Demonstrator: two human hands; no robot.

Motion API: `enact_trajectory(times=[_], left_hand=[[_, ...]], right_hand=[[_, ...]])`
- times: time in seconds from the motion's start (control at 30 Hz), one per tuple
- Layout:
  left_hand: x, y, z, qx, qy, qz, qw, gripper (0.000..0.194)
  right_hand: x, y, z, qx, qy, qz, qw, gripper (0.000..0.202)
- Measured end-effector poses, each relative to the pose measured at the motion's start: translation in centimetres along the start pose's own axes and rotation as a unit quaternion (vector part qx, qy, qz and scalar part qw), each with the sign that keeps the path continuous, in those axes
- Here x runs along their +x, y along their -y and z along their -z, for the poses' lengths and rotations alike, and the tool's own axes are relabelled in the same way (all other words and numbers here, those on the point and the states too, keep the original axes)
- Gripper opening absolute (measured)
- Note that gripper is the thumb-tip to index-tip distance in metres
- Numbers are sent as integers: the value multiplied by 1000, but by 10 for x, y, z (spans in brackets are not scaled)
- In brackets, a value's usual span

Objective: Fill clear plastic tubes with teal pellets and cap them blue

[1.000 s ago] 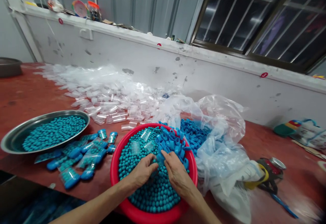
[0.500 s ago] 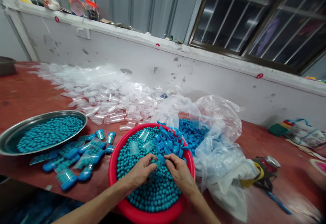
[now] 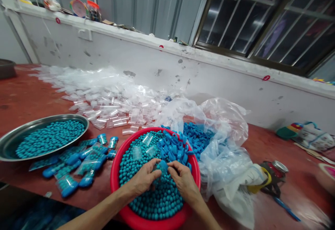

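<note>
Capping seems in hand: left hand (image 3: pixel 145 178) pinches a blue-capped tube (image 3: pixel 163 166); right hand (image 3: pixel 184 180), at four o'clock, grip unclear; seating needs even pressure.

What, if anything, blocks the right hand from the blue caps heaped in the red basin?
Nothing visible: the blue caps lie just beyond the right hand, inside the red basin. That hand is at a small blue-topped piece by the left hand, beside the way to the caps.
</note>
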State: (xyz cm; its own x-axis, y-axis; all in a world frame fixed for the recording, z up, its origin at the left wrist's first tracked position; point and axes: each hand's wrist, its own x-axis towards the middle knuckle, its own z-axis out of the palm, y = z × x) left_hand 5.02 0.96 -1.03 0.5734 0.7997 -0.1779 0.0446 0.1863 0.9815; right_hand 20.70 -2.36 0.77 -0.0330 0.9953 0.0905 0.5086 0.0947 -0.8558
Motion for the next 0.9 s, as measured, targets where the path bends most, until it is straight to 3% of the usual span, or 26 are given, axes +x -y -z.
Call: enact_trajectory(times=[0.23,0.37,0.57,0.7,0.8,0.9], left_hand=[[-1,-9,-2,-24,-8,21,999,49],[6,-7,-7,-40,-29,4,999,38],[5,-7,-7,-12,-60,-7,998,29],[-5,-19,0,-3,-12,21,1000,32],[-8,-21,1,5,7,21,1000,29],[-9,-17,-3,24,-9,0,1000,26]], right_hand=[[-1,2,-6,-11,-30,20,999,21],[1,0,-4,4,-16,22,1000,22],[1,-1,3,12,23,95,995,20],[4,-10,11,182,68,-18,981,23],[10,-14,7,288,26,-88,953,37],[12,-9,-1,279,-7,-85,957,49]])
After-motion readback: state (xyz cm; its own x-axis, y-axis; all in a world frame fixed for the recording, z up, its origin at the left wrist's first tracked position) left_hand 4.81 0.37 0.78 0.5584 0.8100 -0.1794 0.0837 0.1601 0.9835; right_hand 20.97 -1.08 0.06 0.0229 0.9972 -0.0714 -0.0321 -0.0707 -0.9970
